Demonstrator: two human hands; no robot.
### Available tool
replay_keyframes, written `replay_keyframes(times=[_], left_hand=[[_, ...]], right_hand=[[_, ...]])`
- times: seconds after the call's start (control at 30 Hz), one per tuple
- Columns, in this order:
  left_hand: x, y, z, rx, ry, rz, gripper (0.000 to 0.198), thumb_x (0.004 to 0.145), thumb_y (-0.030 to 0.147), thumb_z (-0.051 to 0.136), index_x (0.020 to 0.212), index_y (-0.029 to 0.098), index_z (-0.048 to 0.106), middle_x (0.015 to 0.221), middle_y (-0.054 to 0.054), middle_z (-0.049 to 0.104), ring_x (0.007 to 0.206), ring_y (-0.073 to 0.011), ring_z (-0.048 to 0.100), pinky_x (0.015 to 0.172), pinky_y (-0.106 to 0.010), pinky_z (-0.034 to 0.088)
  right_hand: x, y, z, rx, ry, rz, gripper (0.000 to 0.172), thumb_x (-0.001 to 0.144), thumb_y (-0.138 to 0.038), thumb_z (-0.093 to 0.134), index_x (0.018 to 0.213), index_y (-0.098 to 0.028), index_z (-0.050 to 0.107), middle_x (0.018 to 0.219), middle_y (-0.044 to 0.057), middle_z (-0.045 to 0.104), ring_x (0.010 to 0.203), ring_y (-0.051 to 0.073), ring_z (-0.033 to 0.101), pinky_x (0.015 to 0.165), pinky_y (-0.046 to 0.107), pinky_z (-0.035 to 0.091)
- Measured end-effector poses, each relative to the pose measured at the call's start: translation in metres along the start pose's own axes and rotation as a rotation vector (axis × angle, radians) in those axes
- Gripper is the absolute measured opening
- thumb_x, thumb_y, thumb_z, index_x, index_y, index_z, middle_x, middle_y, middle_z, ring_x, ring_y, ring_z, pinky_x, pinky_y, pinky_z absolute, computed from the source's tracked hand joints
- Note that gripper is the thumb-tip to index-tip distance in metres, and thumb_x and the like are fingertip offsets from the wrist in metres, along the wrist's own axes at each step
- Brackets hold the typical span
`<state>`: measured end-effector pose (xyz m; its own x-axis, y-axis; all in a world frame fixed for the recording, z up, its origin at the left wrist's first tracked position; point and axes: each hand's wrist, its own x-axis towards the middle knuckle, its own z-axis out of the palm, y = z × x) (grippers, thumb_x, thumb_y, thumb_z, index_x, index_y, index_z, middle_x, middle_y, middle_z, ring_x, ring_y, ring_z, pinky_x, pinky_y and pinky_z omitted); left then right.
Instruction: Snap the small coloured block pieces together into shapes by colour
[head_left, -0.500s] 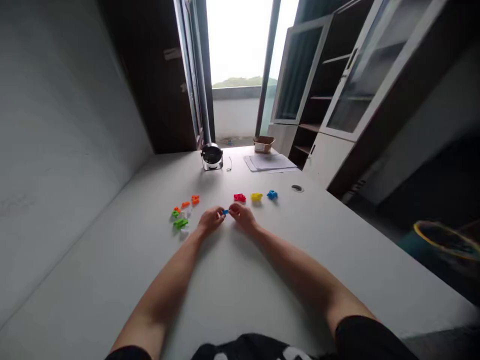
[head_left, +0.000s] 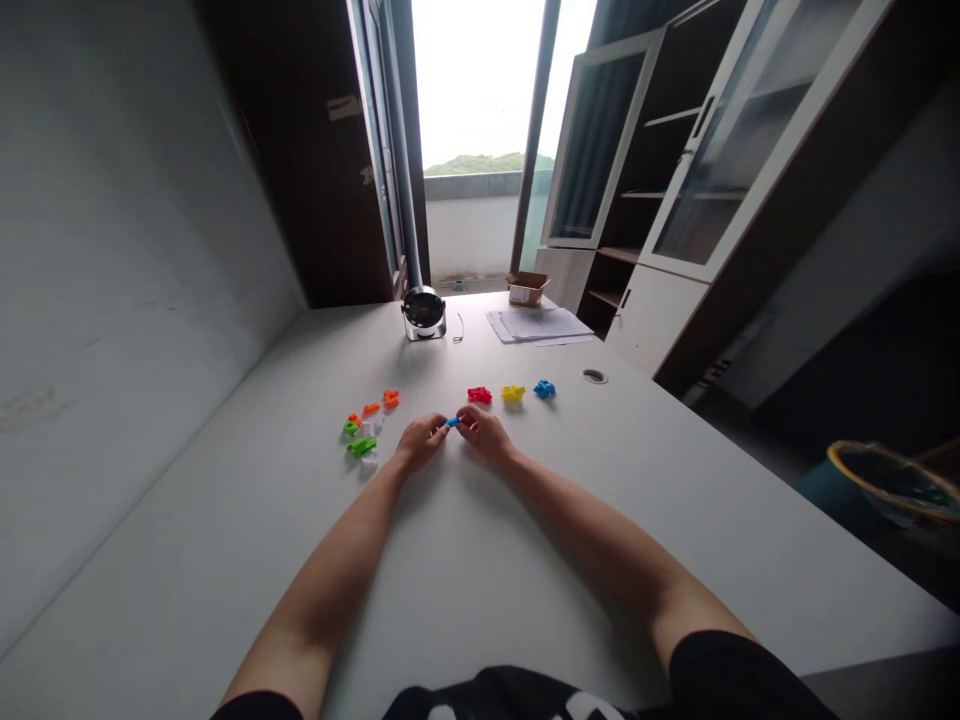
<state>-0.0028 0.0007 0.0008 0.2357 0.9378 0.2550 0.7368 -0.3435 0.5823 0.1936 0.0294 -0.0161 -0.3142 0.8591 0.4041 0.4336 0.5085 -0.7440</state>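
Observation:
Between my two hands is a small blue plastic piece (head_left: pixel 452 422), held just above or on the white table. My left hand (head_left: pixel 421 440) pinches its left end and my right hand (head_left: pixel 484 432) grips its right end. Its exact kind is too small to make out. Beyond my right hand, a red plastic cluster (head_left: pixel 479 395), a yellow one (head_left: pixel 513 394) and a blue one (head_left: pixel 544 389) sit in a row. Left of my left hand lie orange pieces (head_left: pixel 391 399), green pieces (head_left: pixel 361 447) and white pieces (head_left: pixel 370 459).
The white table (head_left: pixel 465 560) meets a wall on the left. Toward its far edge are a round black lamp-like device (head_left: pixel 424 312), a thin wire (head_left: pixel 459 328), papers (head_left: pixel 541 324) and an open cardboard box (head_left: pixel 527 289). A cable hole (head_left: pixel 595 377) lies at right.
Both hands stay nearly in place. The blue piece between the fingertips has tilted slightly, and more of it shows.

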Motion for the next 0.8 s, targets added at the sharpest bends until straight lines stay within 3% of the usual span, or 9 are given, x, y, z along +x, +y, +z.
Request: replay_keyframes(times=[0.43, 0.63, 0.8], left_hand=[[0.0023, -0.0024, -0.0014, -0.012, 0.000, 0.004, 0.042, 0.100, 0.039, 0.032, 0.081, 0.020, 0.065, 0.078, -0.001, 0.068, 0.072, -0.0159, 0.059, 0.068, -0.026, 0.039], [0.0002, 0.0024, -0.0021, -0.033, 0.020, -0.019, 0.023, 0.094, 0.037, 0.049, 0.103, 0.022, 0.064, 0.088, -0.001, 0.071, 0.074, -0.0150, 0.061, 0.067, -0.024, 0.042], [-0.0015, 0.0044, 0.0021, 0.006, 0.051, -0.004, 0.021, 0.088, 0.027, 0.058, 0.109, 0.025, 0.062, 0.091, 0.000, 0.071, 0.069, -0.0125, 0.061, 0.065, -0.024, 0.042]], right_hand=[[-0.0024, -0.0046, -0.0009, -0.108, -0.034, -0.059, 0.013, 0.089, -0.035, 0.060, 0.090, -0.022, 0.063, 0.080, 0.000, 0.068, 0.066, 0.013, 0.056, 0.062, 0.024, 0.038], [-0.0012, -0.0072, -0.0034, -0.156, -0.028, -0.032, 0.019, 0.089, -0.039, 0.060, 0.085, -0.021, 0.062, 0.077, 0.001, 0.066, 0.066, 0.014, 0.053, 0.062, 0.024, 0.037], [-0.0004, -0.0077, -0.0041, -0.165, -0.030, -0.002, 0.020, 0.089, -0.040, 0.060, 0.083, -0.021, 0.061, 0.075, 0.000, 0.065, 0.064, 0.013, 0.052, 0.061, 0.024, 0.036]])
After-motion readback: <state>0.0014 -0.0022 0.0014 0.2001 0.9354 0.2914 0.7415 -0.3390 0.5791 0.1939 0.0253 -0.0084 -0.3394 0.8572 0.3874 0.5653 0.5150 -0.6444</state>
